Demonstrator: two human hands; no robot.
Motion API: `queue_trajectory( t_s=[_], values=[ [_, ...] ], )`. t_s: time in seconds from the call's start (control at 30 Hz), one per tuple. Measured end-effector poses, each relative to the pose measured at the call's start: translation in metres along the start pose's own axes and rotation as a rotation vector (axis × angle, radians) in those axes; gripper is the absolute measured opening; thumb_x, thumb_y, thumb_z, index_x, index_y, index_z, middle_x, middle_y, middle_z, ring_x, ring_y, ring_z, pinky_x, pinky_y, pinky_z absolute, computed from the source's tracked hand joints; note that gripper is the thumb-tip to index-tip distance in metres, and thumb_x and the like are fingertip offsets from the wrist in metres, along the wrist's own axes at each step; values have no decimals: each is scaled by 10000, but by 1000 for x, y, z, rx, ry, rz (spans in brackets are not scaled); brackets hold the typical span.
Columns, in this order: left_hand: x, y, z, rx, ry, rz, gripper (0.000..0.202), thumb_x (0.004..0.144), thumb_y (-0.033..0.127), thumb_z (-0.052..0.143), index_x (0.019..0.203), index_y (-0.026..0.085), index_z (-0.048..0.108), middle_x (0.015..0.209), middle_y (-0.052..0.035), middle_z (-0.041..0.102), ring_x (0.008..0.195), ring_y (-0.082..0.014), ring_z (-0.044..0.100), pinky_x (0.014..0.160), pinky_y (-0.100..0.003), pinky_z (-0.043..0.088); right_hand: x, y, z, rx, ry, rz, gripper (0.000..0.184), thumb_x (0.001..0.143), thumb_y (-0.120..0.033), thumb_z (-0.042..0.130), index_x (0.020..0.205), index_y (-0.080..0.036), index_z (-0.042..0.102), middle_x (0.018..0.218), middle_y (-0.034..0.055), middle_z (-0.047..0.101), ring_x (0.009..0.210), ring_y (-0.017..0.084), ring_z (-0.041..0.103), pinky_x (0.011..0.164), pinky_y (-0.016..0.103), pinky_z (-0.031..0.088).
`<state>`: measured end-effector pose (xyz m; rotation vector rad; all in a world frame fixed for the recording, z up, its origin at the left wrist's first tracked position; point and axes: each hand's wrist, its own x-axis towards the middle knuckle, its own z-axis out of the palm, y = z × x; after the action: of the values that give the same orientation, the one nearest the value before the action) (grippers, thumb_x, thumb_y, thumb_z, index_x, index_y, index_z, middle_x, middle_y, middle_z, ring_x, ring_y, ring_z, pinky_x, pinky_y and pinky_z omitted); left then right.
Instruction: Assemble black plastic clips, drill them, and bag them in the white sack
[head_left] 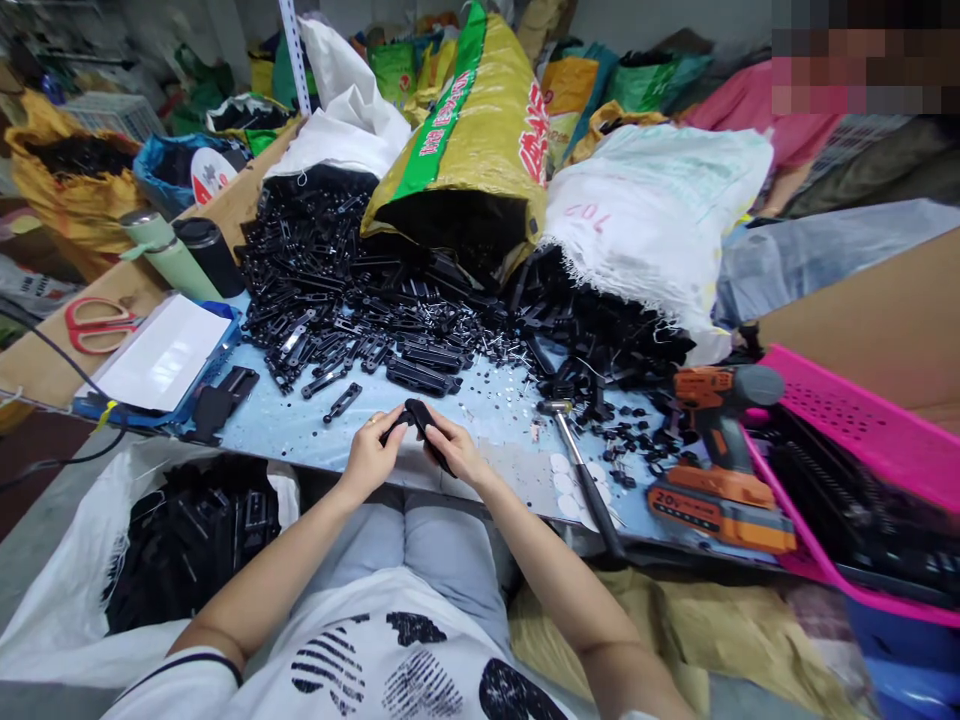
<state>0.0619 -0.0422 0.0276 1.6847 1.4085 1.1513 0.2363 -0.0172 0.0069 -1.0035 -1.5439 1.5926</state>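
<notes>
My left hand [369,455] and my right hand [455,450] meet at the near edge of the light blue table [487,405]. Both are closed on a black plastic part [414,416] held between them, just above the table edge and over my lap. The left fingers pinch its left end. The right hand wraps its longer right end. A big heap of similar black plastic parts [360,290] lies just beyond my hands.
Yellow [472,130] and white [660,210] sacks spill parts onto the table. A hammer [581,465] and an orange cordless drill [712,450] lie right, by a pink crate [862,420]. Red scissors [96,322], bottles [176,255] and a white-topped box [161,355] sit left. A bag of parts [187,540] stands lower left.
</notes>
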Motion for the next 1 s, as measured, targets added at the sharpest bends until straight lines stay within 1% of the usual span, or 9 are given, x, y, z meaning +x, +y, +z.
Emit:
queue_trajectory(
  t_s=[0.17, 0.37, 0.5, 0.6, 0.67, 0.73, 0.83, 0.9, 1.0],
  values=[
    [0, 8, -1, 128, -5, 96, 350, 916, 308, 446, 1194, 159, 597, 939, -100, 628, 897, -190, 598, 835, -327, 474, -9, -2, -11, -234, -8, -99, 580, 862, -472, 505, 1389, -250, 408, 911, 52, 605, 564, 90, 482, 540, 238, 457],
    [0, 14, 18, 30, 242, 168, 354, 944, 325, 388, 1190, 169, 588, 964, -98, 617, 885, -173, 584, 807, -318, 482, -13, 12, 22, -161, 142, -196, 597, 910, -480, 408, 1441, -229, 302, 986, 66, 594, 555, 90, 485, 577, 275, 489],
    [-6, -1, 27, 65, 178, 38, 373, 951, 297, 332, 1237, 156, 527, 973, -111, 616, 860, -182, 607, 781, -346, 504, -9, 12, 17, -345, 58, -202, 576, 932, -455, 367, 1455, -236, 261, 1121, 85, 593, 800, 154, 596, 763, 331, 505],
    [-9, -12, 28, 279, 98, -60, 452, 901, 228, 407, 1344, 139, 399, 1107, -164, 566, 1001, -247, 582, 839, -419, 488, -5, -1, -39, -681, 154, -166, 488, 913, -402, 427, 1368, -226, 426, 1265, 100, 539, 1130, 228, 508, 975, 403, 393],
    [-4, -14, 26, 478, -61, 74, 553, 825, 163, 498, 1365, 181, 381, 1263, -173, 485, 1178, -303, 471, 966, -501, 391, -5, -13, -96, -859, 462, -51, 408, 894, -335, 462, 1269, -184, 522, 1261, 133, 536, 1174, 253, 467, 998, 410, 344],
    [7, -13, 23, 623, -314, 284, 554, 797, 110, 509, 1326, 257, 438, 1314, -123, 470, 1242, -307, 402, 1037, -553, 276, -8, -24, -157, -912, 852, 169, 301, 884, -253, 465, 1144, -152, 577, 1190, 168, 558, 1176, 260, 452, 963, 388, 325],
    [25, -8, 22, 748, -642, 501, 430, 852, 98, 449, 1233, 285, 523, 1147, -78, 592, 1147, -258, 481, 1023, -537, 270, -16, -35, -226, -851, 1035, 355, 203, 824, -182, 549, 1006, -92, 560, 1064, 239, 568, 1123, 312, 473, 876, 435, 326],
    [31, -5, 22, 832, -698, 521, 360, 894, 132, 416, 1220, 235, 530, 1020, -87, 628, 1024, -237, 541, 951, -474, 342, -21, -35, -249, -757, 1065, 434, 279, 696, -147, 693, 925, -112, 537, 976, 205, 591, 1033, 299, 518, 824, 415, 353],
    [32, -1, 20, 941, -625, 447, 336, 923, 196, 404, 1243, 162, 499, 971, -111, 630, 926, -230, 562, 819, -393, 391, -29, -27, -256, -556, 1080, 479, 408, 597, -162, 764, 915, -153, 508, 888, 97, 607, 867, 205, 560, 714, 314, 405]
  ],
)
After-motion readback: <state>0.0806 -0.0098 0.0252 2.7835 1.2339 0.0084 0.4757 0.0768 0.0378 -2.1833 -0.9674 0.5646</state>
